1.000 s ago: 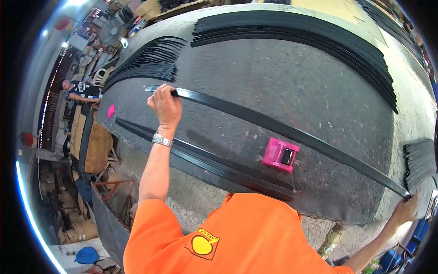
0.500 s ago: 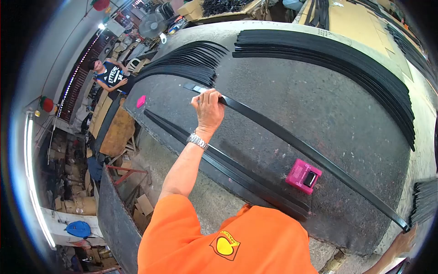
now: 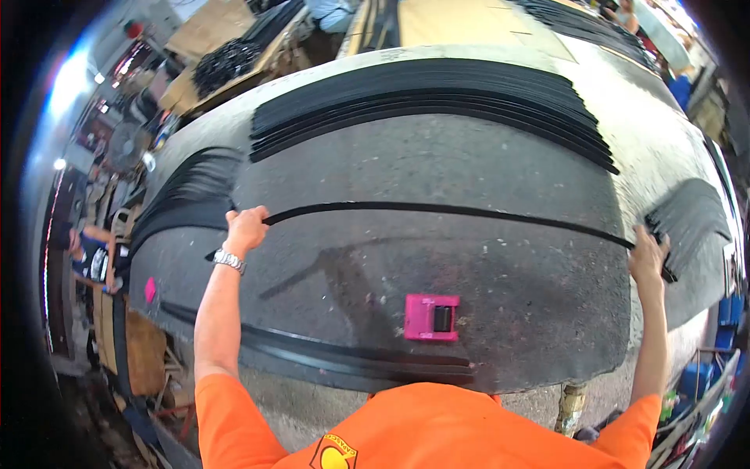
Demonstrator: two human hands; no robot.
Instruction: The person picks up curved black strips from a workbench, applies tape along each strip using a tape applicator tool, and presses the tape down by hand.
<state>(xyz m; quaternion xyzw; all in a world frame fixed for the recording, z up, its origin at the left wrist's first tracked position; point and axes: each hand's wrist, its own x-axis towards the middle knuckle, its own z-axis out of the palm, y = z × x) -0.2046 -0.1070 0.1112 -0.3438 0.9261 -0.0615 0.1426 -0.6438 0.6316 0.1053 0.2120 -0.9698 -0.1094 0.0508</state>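
A long black strip (image 3: 445, 208) spans the dark tabletop, bowed slightly upward in the middle. My left hand (image 3: 247, 228), with a metal watch at the wrist, is closed on its left end, near a fanned pile of black strips (image 3: 183, 195). My right hand (image 3: 648, 255) grips the right end, beside another bundle of black strips (image 3: 691, 215). Beyond the held strip lies a neat row of many black strips (image 3: 422, 87). Closer to my body sit a pink box-like device (image 3: 422, 316) with a black part and a few loose strips (image 3: 351, 353).
The big dark table (image 3: 539, 313) has a rounded front edge close to my body. A small pink object (image 3: 150, 290) lies at its left edge. Another person (image 3: 94, 254) is at the far left. A second bench (image 3: 461, 30) with cardboard stands behind.
My view has turned to the right. The strip, slanted before, now runs roughly level across the table, away from the pink device. Both hands keep hold of its ends.
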